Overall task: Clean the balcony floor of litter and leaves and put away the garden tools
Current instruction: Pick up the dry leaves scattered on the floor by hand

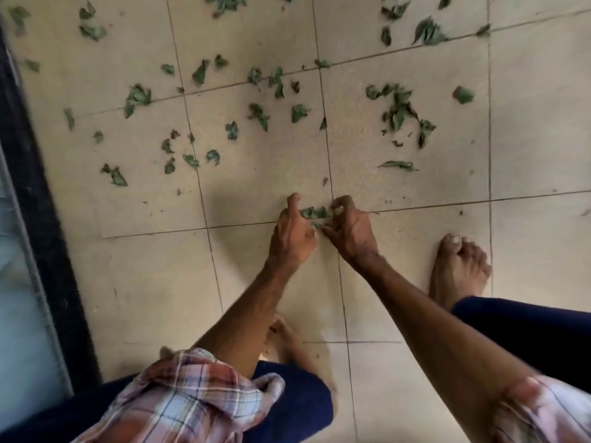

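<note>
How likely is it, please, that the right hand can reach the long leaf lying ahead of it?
Probably yes: only bare tile lies between the right hand and the long leaf. However, it is busy pinching gathered leaves together with the left hand.

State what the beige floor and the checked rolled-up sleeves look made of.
Beige floor: likely ceramic or stone tile, matte and finely textured; straight dark grout lines divide it into squares. Checked rolled-up sleeves: woven cloth, probably cotton; soft folds and a plaid pattern.

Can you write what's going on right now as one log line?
step: picking up | left hand: holds leaf bunch | right hand: pinches it | floor: scattered leaves ahead
</note>
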